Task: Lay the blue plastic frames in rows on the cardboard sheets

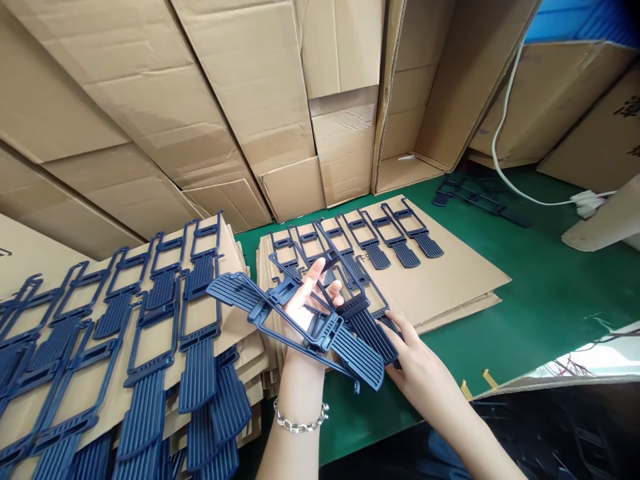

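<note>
My left hand (306, 303) is raised palm-up over the green table and holds a loose bundle of dark blue plastic frame parts (320, 320), each a rectangular loop with a ribbed paddle end. My right hand (417, 367) reaches in from the lower right, its fingers touching the ribbed ends of the same bundle. A chain bracelet (300, 420) is on my left wrist. Just behind the hands a row of the same blue parts (375, 233) lies on a flat cardboard stack (450, 280).
At the left, several more blue parts (150, 333) lie in rows on layered cardboard sheets (20, 253). Flattened cardboard boxes (225, 100) lean along the back. A white cable (505, 120) runs down at the right. A few blue parts (475, 197) lie far right on the green table (550, 293).
</note>
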{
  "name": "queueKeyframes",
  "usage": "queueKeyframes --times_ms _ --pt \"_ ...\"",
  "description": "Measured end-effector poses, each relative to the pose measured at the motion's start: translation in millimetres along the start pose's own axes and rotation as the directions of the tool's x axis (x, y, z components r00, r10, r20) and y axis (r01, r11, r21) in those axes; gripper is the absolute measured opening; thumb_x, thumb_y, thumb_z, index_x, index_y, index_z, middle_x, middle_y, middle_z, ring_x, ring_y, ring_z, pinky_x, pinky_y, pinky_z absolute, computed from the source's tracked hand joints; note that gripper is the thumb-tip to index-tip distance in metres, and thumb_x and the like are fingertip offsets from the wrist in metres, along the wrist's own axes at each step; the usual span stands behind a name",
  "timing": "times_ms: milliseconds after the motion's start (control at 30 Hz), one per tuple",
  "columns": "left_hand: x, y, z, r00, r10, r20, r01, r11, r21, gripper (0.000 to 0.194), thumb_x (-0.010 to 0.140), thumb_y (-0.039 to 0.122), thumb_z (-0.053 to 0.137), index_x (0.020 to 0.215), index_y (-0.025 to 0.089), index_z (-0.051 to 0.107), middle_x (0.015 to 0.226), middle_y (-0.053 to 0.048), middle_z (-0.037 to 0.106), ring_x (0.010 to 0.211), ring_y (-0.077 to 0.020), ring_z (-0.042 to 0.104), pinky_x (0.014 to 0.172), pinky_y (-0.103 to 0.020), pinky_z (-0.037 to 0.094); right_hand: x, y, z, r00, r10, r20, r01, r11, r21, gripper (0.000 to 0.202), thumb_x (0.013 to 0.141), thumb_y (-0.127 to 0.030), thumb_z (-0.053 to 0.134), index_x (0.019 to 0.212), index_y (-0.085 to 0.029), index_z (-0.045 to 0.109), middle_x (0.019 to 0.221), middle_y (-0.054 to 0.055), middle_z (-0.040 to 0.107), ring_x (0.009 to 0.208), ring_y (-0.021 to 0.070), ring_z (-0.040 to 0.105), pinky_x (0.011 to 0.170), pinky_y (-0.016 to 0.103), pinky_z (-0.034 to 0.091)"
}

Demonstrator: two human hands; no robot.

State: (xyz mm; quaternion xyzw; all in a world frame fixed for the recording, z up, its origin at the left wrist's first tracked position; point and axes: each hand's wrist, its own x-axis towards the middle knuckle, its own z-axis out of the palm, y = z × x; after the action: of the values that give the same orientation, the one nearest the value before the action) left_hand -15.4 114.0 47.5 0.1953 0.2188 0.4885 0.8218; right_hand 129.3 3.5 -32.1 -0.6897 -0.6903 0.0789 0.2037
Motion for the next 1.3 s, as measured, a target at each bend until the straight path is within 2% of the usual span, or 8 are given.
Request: queueKeyframes --times_ms 267,400,633,867,967,1067,1167,1300 --pt "-2 -3 0.7 0.996 -0.085 0.014 0.085 0.996 0.028 0.025 0.083 0.021 0.049 0.104 0.017 0.062 0.079 -0.006 0.061 0.067 -0.0145 0.058 0.059 -0.025 0.05 -16 2 -30 0.998 -0.001 0.057 0.002 1.0 -0.029 0.065 0.076 -0.028 0.056 0.136 -0.027 0.033 0.144 0.003 0.019 0.081 0.0181 0.062 0.056 0.029 0.054" --pt "1 -7 -7.1 0.993 -0.049 0.112 0.05 0.999 -0.011 0.028 0.084 0.017 0.047 0.108 0.014 0.061 0.087 -0.007 0.062 0.079 -0.0141 0.059 0.069 -0.023 0.051 -20 4 -49 0.996 0.078 -0.053 -0.062 0.964 0.259 0.039 0.087 -0.032 0.042 0.126 -0.029 0.047 0.13 0.001 0.044 0.099 0.0183 0.057 0.077 0.029 0.052" --pt "-3 -11 -4.5 0.976 -0.128 0.175 0.131 0.991 -0.009 0.027 0.087 0.022 0.045 0.108 0.02 0.062 0.086 -0.005 0.064 0.076 -0.0156 0.061 0.069 -0.028 0.052 -12 -17 -30 0.931 -0.001 0.364 -0.36 0.15 0.921 0.054 0.086 -0.052 0.043 0.133 -0.024 0.039 0.11 0.008 0.055 0.069 0.0119 0.055 0.065 0.026 0.049" --pt "-7 -13 11.0 0.978 -0.128 0.165 0.132 0.991 -0.01 0.027 0.084 0.016 0.039 0.084 0.013 0.066 0.107 -0.011 0.062 0.107 -0.023 0.055 0.08 -0.032 0.051 -3 -31 -42 0.878 0.008 0.479 -0.476 -0.089 0.875 0.047 0.086 -0.045 0.048 0.125 -0.018 0.045 0.108 0.009 0.056 0.071 0.0111 0.053 0.066 0.025 0.047" --pt "-5 -11 12.3 0.969 -0.141 0.203 0.15 0.988 -0.025 0.027 0.078 0.01 0.038 0.078 0.011 0.065 0.117 -0.014 0.057 0.112 -0.0262 0.051 0.081 -0.037 0.051 -4 -12 -53 0.929 0.066 0.363 -0.363 -0.019 0.932 0.045 0.086 -0.044 0.046 0.118 -0.013 0.048 0.086 0.009 0.06 0.062 0.0137 0.054 0.06 0.027 0.044" --pt "-3 -9 10.3 0.978 -0.128 0.164 0.135 0.99 -0.031 0.028 0.077 0.007 0.036 0.078 0.011 0.064 0.112 -0.013 0.06 0.102 -0.0247 0.058 0.076 -0.036 0.052 -8 20 -53 0.913 0.397 0.091 -0.247 0.361 0.899 0.04 0.085 -0.042 0.048 0.113 -0.015 0.053 0.081 0.007 0.059 0.065 0.0137 0.053 0.061 0.026 0.043" --pt "0 -8 8.2 0.991 -0.122 0.058 0.123 0.992 -0.014 0.029 0.082 0.009 0.033 0.079 0.012 0.062 0.068 -0.006 0.063 0.052 -0.0144 0.06 0.052 -0.029 0.052 -12 46 -44 0.836 0.482 -0.261 -0.297 0.798 0.524 0.047 0.082 -0.047 0.048 0.122 -0.022 0.052 0.095 0.005 0.058 0.082 0.0162 0.055 0.069 0.026 0.045" --pt "3 -5 6.3 0.992 -0.124 0.003 0.124 0.992 -0.036 0.031 0.087 0.01 0.027 0.078 0.014 0.057 0.044 0.006 0.035 0.029 -0.0047 0.033 0.035 -0.017 0.039 -19 55 -31 0.877 0.366 -0.311 -0.353 0.93 0.101 0.052 0.085 -0.048 0.041 0.131 -0.027 0.044 0.081 0.0 0.053 0.07 0.0123 0.055 0.058 0.023 0.045"
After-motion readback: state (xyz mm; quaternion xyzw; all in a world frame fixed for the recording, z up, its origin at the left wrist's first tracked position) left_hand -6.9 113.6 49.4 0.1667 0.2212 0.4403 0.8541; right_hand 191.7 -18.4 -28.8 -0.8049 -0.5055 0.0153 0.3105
